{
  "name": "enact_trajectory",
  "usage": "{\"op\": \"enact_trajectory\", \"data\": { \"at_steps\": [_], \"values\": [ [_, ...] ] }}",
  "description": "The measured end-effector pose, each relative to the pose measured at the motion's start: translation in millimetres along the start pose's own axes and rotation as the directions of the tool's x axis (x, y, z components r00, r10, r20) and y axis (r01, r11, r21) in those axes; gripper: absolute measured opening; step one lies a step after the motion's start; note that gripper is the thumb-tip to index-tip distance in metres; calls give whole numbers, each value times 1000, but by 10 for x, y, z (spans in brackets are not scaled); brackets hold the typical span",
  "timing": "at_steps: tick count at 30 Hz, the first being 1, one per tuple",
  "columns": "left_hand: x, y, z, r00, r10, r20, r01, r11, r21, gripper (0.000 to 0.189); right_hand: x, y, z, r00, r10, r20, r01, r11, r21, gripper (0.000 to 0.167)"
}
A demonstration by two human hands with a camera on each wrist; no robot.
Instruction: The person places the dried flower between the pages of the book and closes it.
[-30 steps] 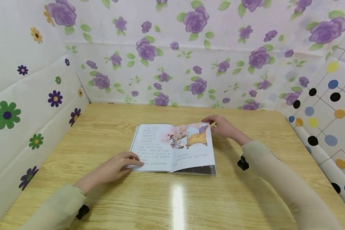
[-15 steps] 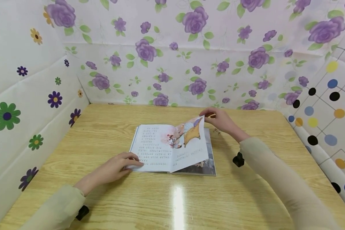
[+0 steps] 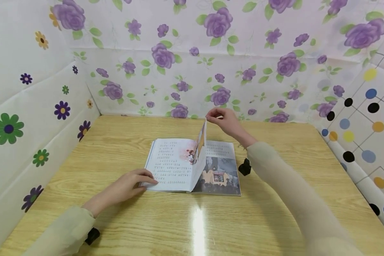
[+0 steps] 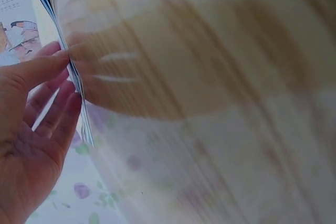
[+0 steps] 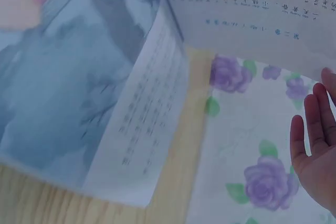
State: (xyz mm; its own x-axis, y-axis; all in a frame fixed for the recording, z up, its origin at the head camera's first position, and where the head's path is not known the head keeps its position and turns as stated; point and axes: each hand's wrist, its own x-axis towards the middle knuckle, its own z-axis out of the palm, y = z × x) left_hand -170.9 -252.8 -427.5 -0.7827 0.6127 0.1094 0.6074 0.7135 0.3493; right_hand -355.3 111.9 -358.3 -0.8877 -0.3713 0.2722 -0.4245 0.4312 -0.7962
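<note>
An open picture book (image 3: pixel 169 160) lies on the wooden table, text on its left side and a grey crowd picture on its right. My left hand (image 3: pixel 123 190) holds the book's lower left corner, a finger over the page. In the left wrist view, the thumb and fingertips of this hand (image 4: pixel 37 114) meet at the edge of the pages. My right hand (image 3: pixel 228 124) pinches the top outer corner of a page (image 3: pixel 200 169), which stands nearly upright near the spine. The right wrist view shows the right hand (image 5: pixel 315 140) at the page edge, its pinch partly cut off.
The wooden table (image 3: pixel 140 224) surrounds the book. Behind it hangs a cloth (image 3: pixel 201 81) with purple roses. A flower-patterned wall covering (image 3: pixel 35 99) is at the left, a dotted one (image 3: pixel 368 117) at the right. Black devices (image 3: pixel 244 167) hang at both wrists.
My right hand has lifted the right page and swung it leftward from nearly flat to nearly upright, uncovering the grey picture beneath. The left hand has stayed in place.
</note>
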Motion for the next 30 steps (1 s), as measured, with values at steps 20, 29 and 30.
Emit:
{"op": "enact_trajectory", "data": {
  "at_steps": [20, 29, 30],
  "values": [
    [-24, -88, 3, 994, -76, -79, 71, 995, -67, 27, 602, -333, 783, 985, -110, 135, 102, 993, 65, 11],
    [-19, -151, 0, 997, -65, -31, 60, 988, -144, 28, 774, -273, 1137, 945, -208, 252, 201, 978, 50, 12],
    [-18, -152, -4, 997, -77, -17, 73, 986, -150, 28, 785, -272, 1161, 939, -217, 266, 213, 976, 45, 11]
  ]
}}
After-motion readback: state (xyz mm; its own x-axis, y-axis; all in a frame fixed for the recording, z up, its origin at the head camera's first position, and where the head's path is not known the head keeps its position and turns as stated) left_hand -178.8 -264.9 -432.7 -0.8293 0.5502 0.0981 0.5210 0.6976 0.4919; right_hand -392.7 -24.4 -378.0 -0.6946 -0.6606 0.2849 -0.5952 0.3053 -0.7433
